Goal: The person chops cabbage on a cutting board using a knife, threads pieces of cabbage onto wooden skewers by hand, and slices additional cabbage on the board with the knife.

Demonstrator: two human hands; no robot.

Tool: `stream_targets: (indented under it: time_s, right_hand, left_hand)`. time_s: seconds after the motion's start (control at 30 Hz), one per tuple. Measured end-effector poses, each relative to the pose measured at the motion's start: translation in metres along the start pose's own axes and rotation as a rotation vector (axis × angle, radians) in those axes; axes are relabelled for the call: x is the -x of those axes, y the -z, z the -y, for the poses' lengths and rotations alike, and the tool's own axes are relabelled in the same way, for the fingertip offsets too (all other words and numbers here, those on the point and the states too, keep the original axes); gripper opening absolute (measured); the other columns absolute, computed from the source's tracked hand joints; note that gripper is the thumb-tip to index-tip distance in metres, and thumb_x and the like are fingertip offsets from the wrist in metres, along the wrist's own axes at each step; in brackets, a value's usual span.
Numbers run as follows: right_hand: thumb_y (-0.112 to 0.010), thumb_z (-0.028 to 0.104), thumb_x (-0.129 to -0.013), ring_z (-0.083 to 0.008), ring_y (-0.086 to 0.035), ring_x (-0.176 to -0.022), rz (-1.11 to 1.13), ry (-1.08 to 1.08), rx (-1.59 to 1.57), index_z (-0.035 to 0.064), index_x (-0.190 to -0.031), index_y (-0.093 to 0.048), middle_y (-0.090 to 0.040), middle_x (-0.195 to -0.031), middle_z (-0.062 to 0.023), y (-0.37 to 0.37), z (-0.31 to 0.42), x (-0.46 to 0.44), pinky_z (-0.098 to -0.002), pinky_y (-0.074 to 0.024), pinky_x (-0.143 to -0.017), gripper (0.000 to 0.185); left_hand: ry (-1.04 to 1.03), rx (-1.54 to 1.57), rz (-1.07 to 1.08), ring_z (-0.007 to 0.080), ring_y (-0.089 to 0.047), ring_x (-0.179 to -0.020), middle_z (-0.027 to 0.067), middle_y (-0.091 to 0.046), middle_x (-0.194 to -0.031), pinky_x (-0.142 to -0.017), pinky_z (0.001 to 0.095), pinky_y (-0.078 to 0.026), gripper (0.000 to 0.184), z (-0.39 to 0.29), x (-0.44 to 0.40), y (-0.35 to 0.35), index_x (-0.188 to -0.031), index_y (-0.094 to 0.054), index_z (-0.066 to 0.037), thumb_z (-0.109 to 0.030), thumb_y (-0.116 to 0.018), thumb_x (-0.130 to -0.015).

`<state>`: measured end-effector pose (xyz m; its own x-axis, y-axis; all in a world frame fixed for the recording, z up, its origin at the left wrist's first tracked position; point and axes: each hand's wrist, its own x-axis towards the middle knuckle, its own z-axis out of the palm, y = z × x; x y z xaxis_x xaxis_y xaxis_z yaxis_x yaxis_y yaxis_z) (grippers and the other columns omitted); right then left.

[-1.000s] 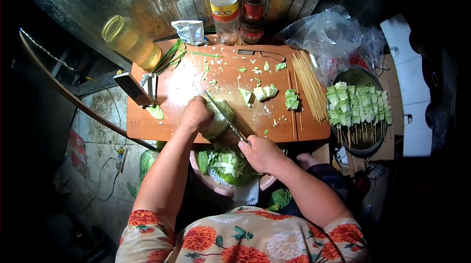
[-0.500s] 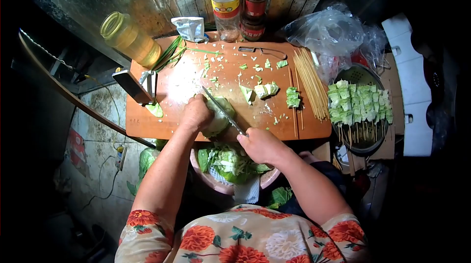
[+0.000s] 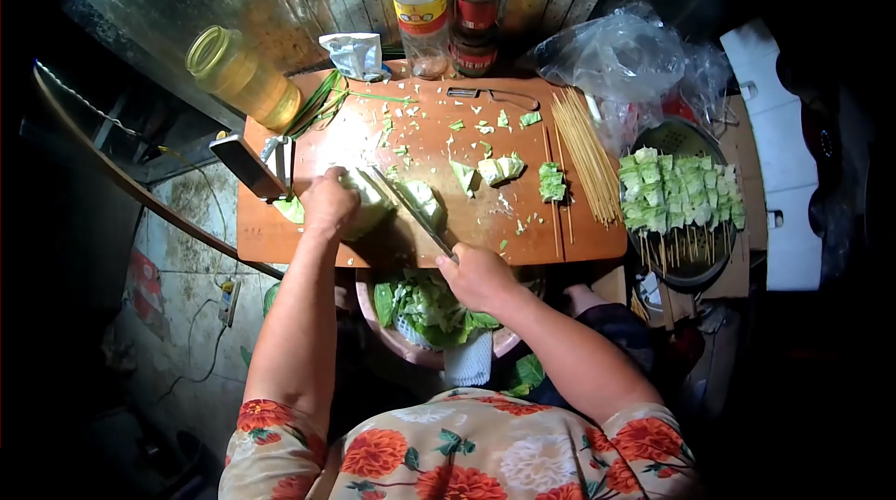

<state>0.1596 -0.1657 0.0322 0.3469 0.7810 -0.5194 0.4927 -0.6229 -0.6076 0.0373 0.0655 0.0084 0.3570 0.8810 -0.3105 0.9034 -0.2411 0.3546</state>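
My right hand (image 3: 478,276) grips the handle of a long knife (image 3: 409,209), whose blade points up and left across the board. Closed on a pale cabbage piece (image 3: 367,212) is my left hand (image 3: 331,204), at the blade's left side. A separate cabbage piece (image 3: 423,198) lies on the blade's right. Farther right on the wooden board (image 3: 467,243) are a small triangular cabbage piece (image 3: 462,177), a stack of cut cabbage leaves (image 3: 501,169) and cabbage squares (image 3: 552,183) on two thin sticks. Below the board's near edge, cabbage leaves (image 3: 434,309) fill a pink basin (image 3: 366,313).
Bare skewers (image 3: 586,159) lie beside a colander (image 3: 667,133) topped with cabbage skewers (image 3: 681,192). A peeler (image 3: 495,96), a clear bottle (image 3: 422,14), red-lidded jars (image 3: 477,10), a yellowish jar (image 3: 247,80) and a propped phone (image 3: 247,166) line the board's back and left. Cabbage scraps are scattered.
The cabbage under the knife is now in two parts. My left hand has moved left with one part; the other stays right of the blade. The knife has shifted slightly left.
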Motion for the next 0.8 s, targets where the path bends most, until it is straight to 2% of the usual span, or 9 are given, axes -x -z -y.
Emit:
stream_targets:
  time_s: [0.07,0.17,0.2,0.23,0.27,0.37,0.5,0.63,0.8]
  right_hand:
    - [-0.047,0.038,-0.094,-0.043,-0.062,-0.087,-0.042,0.013,-0.048,-0.0014,-0.095,-0.059,-0.065,-0.088,-0.0254,0.009,0.005,0.012,-0.0492,-0.0479,-0.078,0.041]
    - [-0.051,0.037,-0.093,-0.0408,-0.061,-0.077,-0.146,0.087,-0.138,-0.0012,-0.088,-0.057,-0.062,-0.077,-0.023,0.025,0.01,0.024,-0.0469,-0.0473,-0.069,0.039]
    - [-0.053,0.035,-0.093,-0.0392,-0.061,-0.069,-0.208,0.142,-0.182,-0.0013,-0.084,-0.054,-0.059,-0.069,-0.0211,0.028,0.009,0.026,-0.0447,-0.0467,-0.063,0.037]
    - [-0.054,0.032,-0.094,-0.0325,-0.059,-0.059,-0.295,0.189,-0.179,-0.0002,-0.081,-0.053,-0.057,-0.064,-0.0172,0.029,0.006,0.029,-0.0407,-0.0463,-0.057,0.035]
    - [-0.054,0.032,-0.094,-0.0325,-0.059,-0.059,-0.295,0.187,-0.181,-0.0002,-0.081,-0.053,-0.057,-0.064,-0.0172,0.029,0.003,0.03,-0.0407,-0.0463,-0.057,0.035]
    - [-0.054,0.028,-0.096,-0.0198,-0.056,-0.049,-0.342,0.231,-0.334,0.001,-0.076,-0.052,-0.057,-0.061,-0.0119,0.028,-0.01,0.03,-0.0352,-0.044,-0.05,0.033]
    - [-0.054,0.029,-0.095,-0.0218,-0.057,-0.05,-0.33,0.203,-0.267,0.0008,-0.077,-0.053,-0.058,-0.062,-0.0135,0.039,-0.006,0.041,-0.0366,-0.0445,-0.05,0.033]
    - [-0.055,0.032,-0.093,-0.0298,-0.06,-0.058,-0.307,0.186,-0.229,0.0005,-0.079,-0.054,-0.059,-0.066,-0.017,0.04,-0.005,0.045,-0.0405,-0.0456,-0.056,0.035]
    - [-0.053,0.035,-0.092,-0.0418,-0.06,-0.074,-0.259,0.15,-0.235,0.0013,-0.078,-0.054,-0.062,-0.076,-0.0227,0.041,-0.002,0.048,-0.0489,-0.0467,-0.067,0.037]
  left_hand:
    - [-0.055,-0.097,-0.07,0.0349,-0.05,-0.118,0.0176,-0.055,-0.127,-0.098,0.043,-0.042,0.049,-0.007,0.007,0.006,-0.123,-0.058,-0.01,-0.029,-0.064,-0.078]
    - [-0.292,-0.124,-0.306,0.0359,-0.044,-0.122,0.0154,-0.05,-0.133,-0.102,0.0431,-0.039,0.052,-0.035,0.026,0.001,-0.125,-0.056,-0.011,-0.022,-0.066,-0.076]
    - [-0.449,-0.008,-0.258,0.036,-0.045,-0.122,0.0165,-0.049,-0.133,-0.103,0.0417,-0.04,0.054,-0.04,0.022,-0.006,-0.125,-0.055,-0.009,-0.014,-0.066,-0.073]
    - [-0.546,0.052,-0.167,0.0357,-0.046,-0.121,0.017,-0.05,-0.133,-0.103,0.0408,-0.041,0.054,-0.044,0.024,-0.014,-0.125,-0.055,-0.008,-0.011,-0.065,-0.072]
    - [-0.642,0.114,-0.074,0.0354,-0.048,-0.121,0.0175,-0.05,-0.132,-0.103,0.0398,-0.041,0.054,-0.048,0.028,-0.022,-0.125,-0.055,-0.007,-0.008,-0.063,-0.072]
    - [-0.705,0.031,0.068,0.0347,-0.053,-0.116,0.0152,-0.055,-0.126,-0.1,0.0382,-0.044,0.048,-0.058,0.04,-0.029,-0.12,-0.059,-0.009,-0.001,-0.054,-0.074]
    - [-0.669,0.089,0.117,0.0343,-0.059,-0.104,0.0128,-0.062,-0.108,-0.091,0.0392,-0.048,0.035,-0.056,0.035,-0.027,-0.105,-0.065,-0.01,-0.005,-0.059,-0.071]
    - [-0.596,0.043,0.151,0.0336,-0.06,-0.103,0.0129,-0.061,-0.113,-0.09,0.0381,-0.05,0.041,-0.053,0.039,-0.025,-0.11,-0.063,-0.008,-0.003,-0.063,-0.069]
    - [-0.565,0.065,0.096,0.0344,-0.06,-0.095,0.0139,-0.061,-0.101,-0.084,0.0402,-0.05,0.03,-0.046,0.042,-0.031,-0.101,-0.065,-0.01,-0.011,-0.065,-0.072]
